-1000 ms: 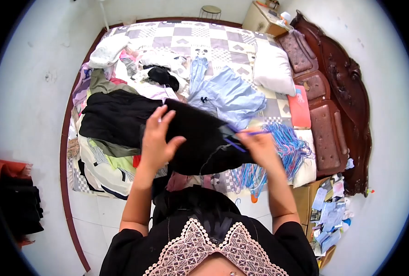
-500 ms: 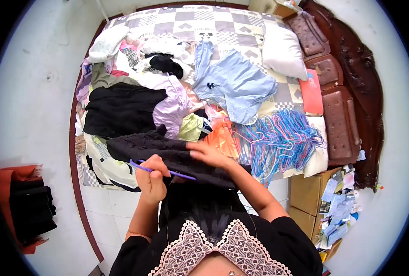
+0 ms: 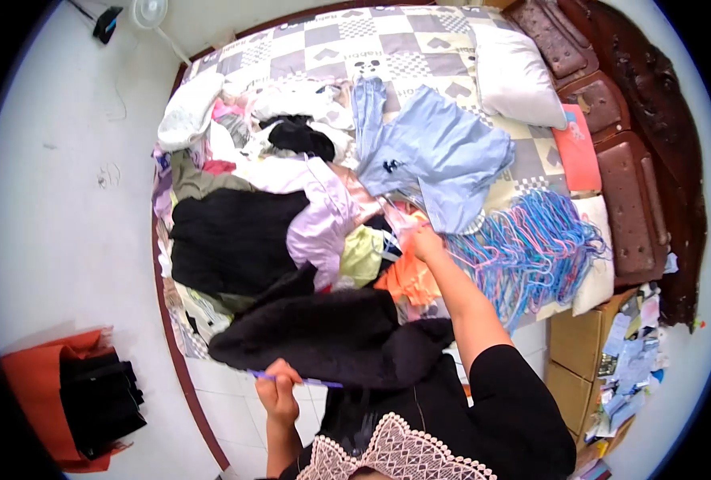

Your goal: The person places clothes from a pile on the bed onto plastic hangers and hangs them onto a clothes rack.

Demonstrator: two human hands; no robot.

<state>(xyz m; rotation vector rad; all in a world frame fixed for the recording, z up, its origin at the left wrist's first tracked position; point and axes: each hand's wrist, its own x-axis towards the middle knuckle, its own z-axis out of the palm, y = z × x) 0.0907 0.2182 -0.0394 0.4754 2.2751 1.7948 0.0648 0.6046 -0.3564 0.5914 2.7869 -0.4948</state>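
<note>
A purple clothes hanger [image 3: 323,383] is gripped in my left hand [image 3: 279,394], its fingers closed around it low in front of my body. Just beyond it, a black garment [image 3: 315,332] is bunched up and covers part of the bed's near edge. How the garment meets the hanger is hidden. My right arm is stretched over the bed, and my right hand [image 3: 422,242] is at the pink and orange clothes [image 3: 407,280], close to a light blue shirt [image 3: 443,152]. Its fingertips are not clear enough to show a grip.
A heap of blue and pink hangers [image 3: 531,248] lies at the bed's right side. Left of it are a lilac garment [image 3: 319,220], a black garment [image 3: 239,240] and other clothes. A white pillow [image 3: 515,76] lies near the brown headboard [image 3: 635,200]. Cardboard boxes [image 3: 575,344] stand at right.
My right hand has left the black garment and moved forward and right to the pink and orange clothes. The black garment has bunched up. My left hand still holds the hanger.
</note>
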